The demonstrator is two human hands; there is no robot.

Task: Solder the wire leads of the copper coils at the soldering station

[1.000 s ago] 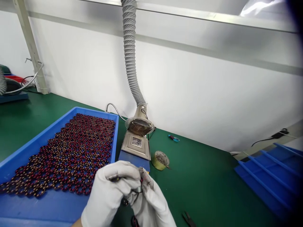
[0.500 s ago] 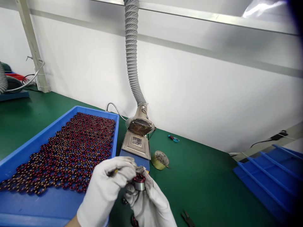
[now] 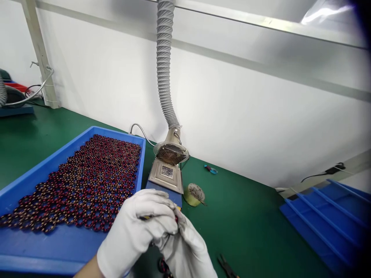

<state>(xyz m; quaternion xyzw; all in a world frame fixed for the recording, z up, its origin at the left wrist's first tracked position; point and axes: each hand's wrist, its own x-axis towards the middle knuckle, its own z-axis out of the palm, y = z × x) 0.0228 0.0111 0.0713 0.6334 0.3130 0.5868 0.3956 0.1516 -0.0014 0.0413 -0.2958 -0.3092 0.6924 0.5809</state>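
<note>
Both of my hands wear white gloves and meet at the bottom middle of the head view. My left hand (image 3: 139, 224) has its fingers curled over the work from the left. My right hand (image 3: 188, 245) closes round it from the other side. Between the fingertips shows only a sliver of red wire-wound coil (image 3: 176, 218); the rest, including its silver metal ring, is covered by the gloves. Just below the hands, other dark red-and-black coils (image 3: 164, 265) lie partly hidden. Many similar ring coils (image 3: 98, 181) sit in rows in a blue tray (image 3: 58, 251) at left.
A metal plate unit (image 3: 166, 173) stands under a fume hood (image 3: 171, 152) with a grey duct (image 3: 164, 65). Beside it is a small yellowish pot (image 3: 194, 195). Blue-handled snips (image 3: 210, 169) lie behind, pliers (image 3: 226, 266) in front, and a blue ribbed panel (image 3: 327, 220) at right.
My left hand has shifted right and over the coil, so its metal ring, seen before, is now covered. The camera view has shifted slightly.
</note>
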